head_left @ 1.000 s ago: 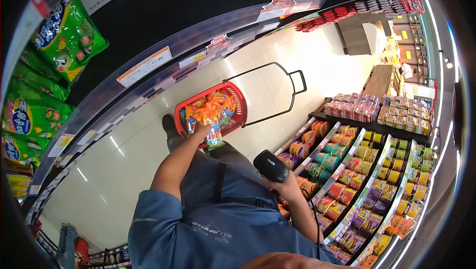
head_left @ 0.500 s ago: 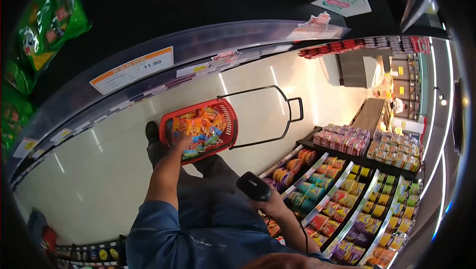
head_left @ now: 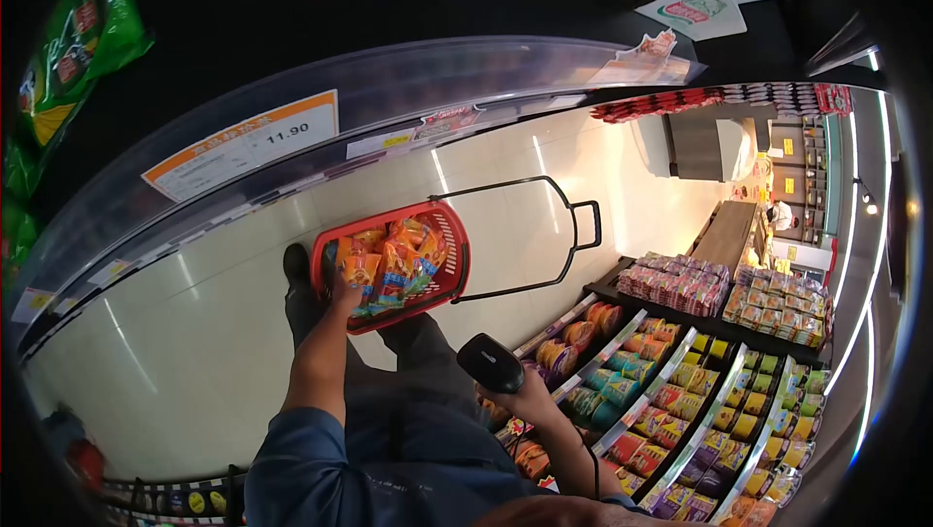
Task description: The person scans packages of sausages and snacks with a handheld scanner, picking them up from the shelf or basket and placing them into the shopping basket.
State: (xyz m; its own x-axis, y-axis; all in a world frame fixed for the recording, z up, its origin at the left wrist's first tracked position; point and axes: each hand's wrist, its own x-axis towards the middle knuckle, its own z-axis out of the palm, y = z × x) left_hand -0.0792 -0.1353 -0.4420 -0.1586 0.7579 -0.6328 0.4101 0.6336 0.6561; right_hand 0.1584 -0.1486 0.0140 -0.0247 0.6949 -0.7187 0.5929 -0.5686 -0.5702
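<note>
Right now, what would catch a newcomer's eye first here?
A red basket heaped with bright orange snack packets sits on the pale floor at mid-picture, with the left hand on the packets. Lower right, the right hand grips a black scanner beside rows of colourful cups. A price tag reading 11.90 sits upper left.

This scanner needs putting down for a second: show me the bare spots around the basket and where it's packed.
Bare floor lies between the price-tag shelf edge and the red basket, and again beyond the basket's black handle toward the grey counter. Crowded: snack packets heap the basket, where the left hand rests, and the cup shelves at right are full.
</note>
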